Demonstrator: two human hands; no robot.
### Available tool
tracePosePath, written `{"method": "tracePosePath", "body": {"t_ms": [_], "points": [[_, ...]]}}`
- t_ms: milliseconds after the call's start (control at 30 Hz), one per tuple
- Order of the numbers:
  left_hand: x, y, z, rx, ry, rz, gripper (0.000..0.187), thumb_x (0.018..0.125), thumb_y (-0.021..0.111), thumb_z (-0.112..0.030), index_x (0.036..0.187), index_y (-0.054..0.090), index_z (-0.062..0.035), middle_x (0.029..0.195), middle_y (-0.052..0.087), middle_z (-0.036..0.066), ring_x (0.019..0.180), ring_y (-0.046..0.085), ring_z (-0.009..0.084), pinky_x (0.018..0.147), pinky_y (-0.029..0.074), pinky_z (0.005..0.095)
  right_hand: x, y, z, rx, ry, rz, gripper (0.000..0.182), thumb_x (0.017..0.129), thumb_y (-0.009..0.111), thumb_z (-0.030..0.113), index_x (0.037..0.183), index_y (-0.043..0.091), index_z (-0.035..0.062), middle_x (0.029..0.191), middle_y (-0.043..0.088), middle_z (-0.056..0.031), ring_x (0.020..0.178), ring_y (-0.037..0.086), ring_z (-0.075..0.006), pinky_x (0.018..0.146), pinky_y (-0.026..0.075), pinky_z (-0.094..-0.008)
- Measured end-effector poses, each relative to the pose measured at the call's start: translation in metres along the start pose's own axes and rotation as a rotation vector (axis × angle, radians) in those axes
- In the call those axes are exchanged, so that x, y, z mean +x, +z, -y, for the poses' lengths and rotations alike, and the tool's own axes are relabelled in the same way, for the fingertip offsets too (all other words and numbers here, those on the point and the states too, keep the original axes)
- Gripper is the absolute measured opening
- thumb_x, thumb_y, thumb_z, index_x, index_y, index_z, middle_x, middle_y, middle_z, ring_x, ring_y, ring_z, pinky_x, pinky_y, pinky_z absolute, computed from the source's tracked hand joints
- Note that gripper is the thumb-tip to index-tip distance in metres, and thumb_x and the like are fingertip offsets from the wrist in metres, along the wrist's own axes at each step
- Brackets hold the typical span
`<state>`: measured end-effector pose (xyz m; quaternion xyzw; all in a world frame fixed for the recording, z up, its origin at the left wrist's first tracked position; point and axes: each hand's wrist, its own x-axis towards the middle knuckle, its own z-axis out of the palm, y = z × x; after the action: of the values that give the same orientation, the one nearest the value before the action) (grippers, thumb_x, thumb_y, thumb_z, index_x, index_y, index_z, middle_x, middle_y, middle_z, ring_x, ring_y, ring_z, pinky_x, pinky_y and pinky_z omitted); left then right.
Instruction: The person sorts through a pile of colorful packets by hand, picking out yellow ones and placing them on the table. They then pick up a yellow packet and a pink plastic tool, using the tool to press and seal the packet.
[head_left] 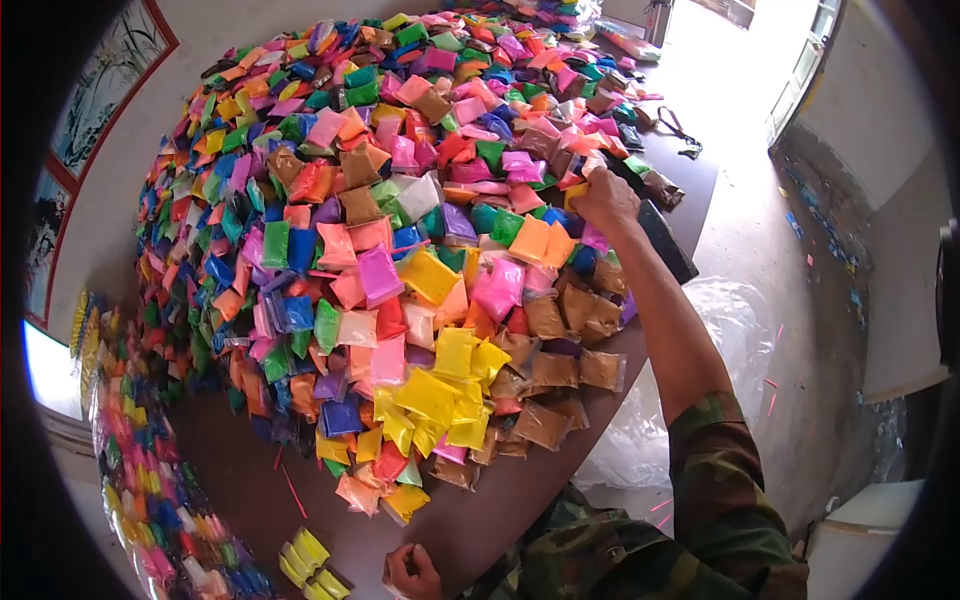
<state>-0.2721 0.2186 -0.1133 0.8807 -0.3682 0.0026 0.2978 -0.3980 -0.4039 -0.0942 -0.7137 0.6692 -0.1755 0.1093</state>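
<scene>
A large heap of small coloured packets covers the dark table. My right hand reaches to the heap's right side, its fingers closed at a small yellow packet. Just beside that wrist lies a dark flat object. Near the front table edge, my left hand is curled; whatever it may hold is too small to tell. Left of it lie several yellow-green packets in a group. Yellow packets and brown packets are gathered at the heap's near end.
Clear plastic sheeting lies on the floor right of the table. At the left stands a long clear bag of coloured packets. A black strap rests by the far right table edge. A white box is at the lower right.
</scene>
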Motion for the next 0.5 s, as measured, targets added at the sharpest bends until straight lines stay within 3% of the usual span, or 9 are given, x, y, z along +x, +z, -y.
{"method": "tracePosePath", "body": {"t_ms": [133,167,367,467,500], "points": [[-0.003,0.000,0.003,-0.007,-0.014,-0.011,0.017,0.096,0.075,-0.017,0.097,0.074,-0.0002,0.088,0.073,0.018,0.074,0.071,0.0327,0.066,0.059,0.0395,-0.009,0.000,0.016,0.223,-0.106,0.051,0.036,0.074,0.080,0.031,0.106,0.078,0.0138,0.106,0.077,-0.0138,0.105,0.074,-0.0336,0.088,0.057,-0.0435],[-0.003,0.000,0.003,-0.007,-0.009,-0.013,0.017,0.096,0.075,-0.017,0.097,0.074,-0.0002,0.089,0.073,0.018,0.074,0.071,0.0328,0.067,0.059,0.0394,-0.010,-0.006,0.018,0.222,-0.163,0.119,0.036,0.073,0.081,0.032,0.106,0.077,0.0168,0.100,0.077,-0.0114,0.095,0.074,-0.0281,0.084,0.056,-0.0390],[0.001,-0.005,-0.008,0.014,0.011,-0.034,0.018,0.097,0.074,-0.018,0.095,0.074,0.0001,0.088,0.073,0.018,0.076,0.072,0.0328,0.067,0.060,0.0398,-0.047,-0.018,0.032,0.908,-0.337,0.338,0.036,0.085,0.079,0.025,0.114,0.074,0.0045,0.093,0.073,-0.0057,0.083,0.066,-0.0118,0.074,0.054,-0.0308],[-0.004,0.001,0.007,-0.048,-0.010,-0.036,0.015,0.094,0.075,-0.015,0.093,0.072,-0.0004,0.084,0.072,0.017,0.072,0.070,0.0328,0.065,0.057,0.0405,-0.089,-0.041,0.045,1.015,-0.298,0.430,0.032,0.096,0.072,0.014,0.123,0.068,-0.0030,0.104,0.072,-0.0030,0.090,0.068,-0.0107,0.075,0.057,-0.0277],[-0.008,0.005,0.017,-0.088,-0.052,-0.024,0.012,0.091,0.076,-0.012,0.093,0.072,-0.0012,0.082,0.071,0.016,0.070,0.070,0.0331,0.064,0.056,0.0411,-0.108,-0.051,0.052,1.111,-0.277,0.429,0.034,0.097,0.073,0.019,0.123,0.069,-0.0020,0.100,0.072,-0.0037,0.085,0.066,-0.0088,0.070,0.055,-0.0256]]}}
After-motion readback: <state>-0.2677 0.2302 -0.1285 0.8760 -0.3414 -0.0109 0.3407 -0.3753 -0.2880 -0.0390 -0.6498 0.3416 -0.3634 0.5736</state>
